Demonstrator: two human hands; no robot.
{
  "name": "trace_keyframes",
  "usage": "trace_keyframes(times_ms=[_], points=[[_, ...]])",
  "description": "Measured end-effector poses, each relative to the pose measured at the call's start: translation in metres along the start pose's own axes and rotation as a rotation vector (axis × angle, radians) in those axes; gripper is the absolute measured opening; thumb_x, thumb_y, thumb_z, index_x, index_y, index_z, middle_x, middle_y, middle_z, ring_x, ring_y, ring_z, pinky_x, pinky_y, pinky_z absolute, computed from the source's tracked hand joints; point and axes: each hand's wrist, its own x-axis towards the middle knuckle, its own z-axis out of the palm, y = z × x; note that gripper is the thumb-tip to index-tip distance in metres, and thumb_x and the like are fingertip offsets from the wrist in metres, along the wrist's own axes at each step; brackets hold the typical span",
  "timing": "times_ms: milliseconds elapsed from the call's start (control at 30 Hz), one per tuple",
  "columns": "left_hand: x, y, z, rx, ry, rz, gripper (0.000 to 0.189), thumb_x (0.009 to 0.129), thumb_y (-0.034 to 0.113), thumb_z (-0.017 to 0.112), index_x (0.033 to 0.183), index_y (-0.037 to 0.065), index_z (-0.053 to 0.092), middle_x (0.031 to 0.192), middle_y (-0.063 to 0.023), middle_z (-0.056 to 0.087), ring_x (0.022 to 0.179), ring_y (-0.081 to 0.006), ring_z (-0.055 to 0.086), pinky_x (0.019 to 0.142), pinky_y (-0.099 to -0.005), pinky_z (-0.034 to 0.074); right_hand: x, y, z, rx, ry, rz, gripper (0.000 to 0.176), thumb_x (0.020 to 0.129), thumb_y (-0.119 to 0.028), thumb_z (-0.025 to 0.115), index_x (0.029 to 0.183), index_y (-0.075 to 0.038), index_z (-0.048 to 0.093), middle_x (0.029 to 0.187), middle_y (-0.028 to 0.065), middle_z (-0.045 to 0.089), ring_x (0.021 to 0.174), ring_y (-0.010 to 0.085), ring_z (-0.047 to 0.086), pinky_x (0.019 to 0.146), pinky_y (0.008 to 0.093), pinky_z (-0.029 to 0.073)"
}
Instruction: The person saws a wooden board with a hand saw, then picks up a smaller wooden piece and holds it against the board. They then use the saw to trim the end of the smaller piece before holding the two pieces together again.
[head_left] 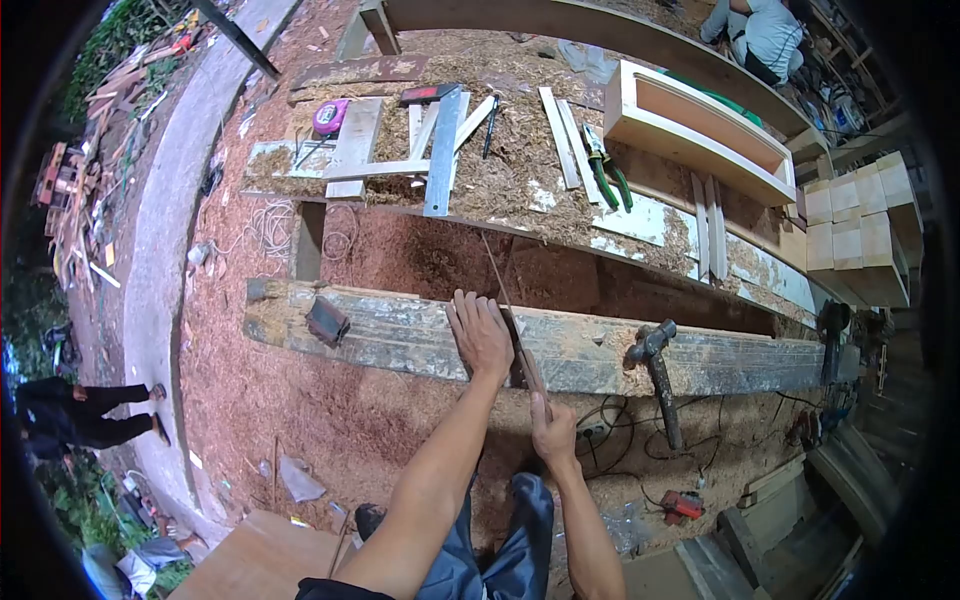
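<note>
My right hand (553,432) is closed around the near end of a long thin tool that looks like a handsaw (532,372), seen nearly edge-on. Its narrow blade slants away across the weathered beam (410,335) and past its far edge. Just left of the blade, my left hand (481,336) lies on the beam with the fingers stretched out toward the far edge. What is under that palm is hidden. To the right, a hammer (655,365) rests on the beam with its handle hanging over the near side. A dark block (327,321) sits toward the beam's left end.
Across the gap, a shavings-covered bench (520,185) bears a pink tape measure (329,117), a metal ruler (441,160), green-handled pliers (606,170), wood strips and a wooden box frame (700,125). Cables and a red tool (682,506) lie on the ground. Other people are farther off.
</note>
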Motion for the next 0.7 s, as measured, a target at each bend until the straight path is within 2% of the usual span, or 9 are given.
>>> trace_keyframes(times_ms=[133, 200, 333, 400, 433, 533, 700], points=[[-0.029, 0.011, 0.006, 0.029, -0.021, -0.016, 0.035, 0.095, 0.017, 0.042, 0.122, -0.003, 0.048, 0.134, -0.0166, 0.044, 0.138, -0.0341, 0.025, 0.113, -0.0502, 0.016, -0.012, 0.015, -0.015, -0.017, -0.012, 0.020, 0.047, 0.091, -0.032, 0.056, 0.065, 0.007, 0.058, 0.050, 0.0233, 0.038, 0.040, 0.0301, 0.044, 0.046, 0.0415, 0.036], [-0.037, 0.019, 0.007, -0.010, -0.029, -0.026, 0.036, 0.094, 0.017, 0.042, 0.126, -0.001, 0.046, 0.137, -0.0160, 0.042, 0.138, -0.0333, 0.024, 0.113, -0.0493, 0.015, -0.020, 0.022, -0.023, 0.048, 0.001, 0.083, 0.048, 0.092, -0.034, 0.055, 0.065, 0.006, 0.057, 0.048, 0.0207, 0.036, 0.039, 0.0261, 0.038, 0.046, 0.0404, 0.036], [-0.035, 0.015, 0.011, -0.113, -0.002, -0.119, 0.038, 0.094, 0.015, 0.040, 0.131, 0.005, 0.045, 0.141, -0.0109, 0.040, 0.139, -0.0287, 0.025, 0.114, -0.0461, 0.014, -0.017, 0.016, -0.028, 0.071, -0.025, 0.078, 0.047, 0.091, -0.034, 0.055, 0.065, 0.006, 0.058, 0.049, 0.0221, 0.038, 0.039, 0.0306, 0.042, 0.046, 0.0407, 0.037], [-0.033, 0.017, 0.013, -0.126, 0.026, -0.170, 0.038, 0.095, 0.017, 0.038, 0.131, 0.008, 0.047, 0.141, -0.0076, 0.041, 0.139, -0.0264, 0.025, 0.114, -0.0459, 0.014, -0.014, 0.021, -0.025, 0.002, -0.033, -0.023, 0.048, 0.092, -0.031, 0.054, 0.062, 0.007, 0.054, 0.048, 0.0194, 0.035, 0.041, 0.0184, 0.037, 0.045, 0.0397, 0.035], [-0.032, 0.019, 0.013, -0.121, 0.026, -0.168, 0.038, 0.095, 0.017, 0.038, 0.131, 0.008, 0.047, 0.141, -0.0076, 0.041, 0.139, -0.0264, 0.025, 0.114, -0.0459, 0.014, -0.013, 0.021, -0.026, 0.007, -0.034, -0.023, 0.048, 0.092, -0.031, 0.054, 0.062, 0.007, 0.054, 0.048, 0.0194, 0.035, 0.041, 0.0184, 0.037, 0.045, 0.0397, 0.035], [-0.031, 0.020, 0.014, 0.178, -0.058, -0.079, 0.037, 0.089, 0.014, 0.045, 0.124, 0.005, 0.050, 0.135, -0.0098, 0.045, 0.137, -0.0262, 0.027, 0.112, -0.0491, 0.015, -0.010, 0.026, -0.028, 0.089, -0.040, 0.018, 0.046, 0.091, -0.030, 0.056, 0.063, 0.007, 0.055, 0.049, 0.0220, 0.037, 0.040, 0.0236, 0.038, 0.046, 0.0400, 0.036], [-0.027, 0.013, 0.013, 0.068, -0.076, -0.063, 0.032, 0.089, 0.014, 0.044, 0.117, 0.002, 0.054, 0.133, -0.0104, 0.047, 0.136, -0.0266, 0.030, 0.112, -0.0481, 0.016, -0.006, 0.031, -0.029, 0.066, -0.086, -0.027, 0.045, 0.090, -0.029, 0.057, 0.063, 0.006, 0.056, 0.050, 0.0228, 0.040, 0.039, 0.0300, 0.044, 0.046, 0.0401, 0.037]])
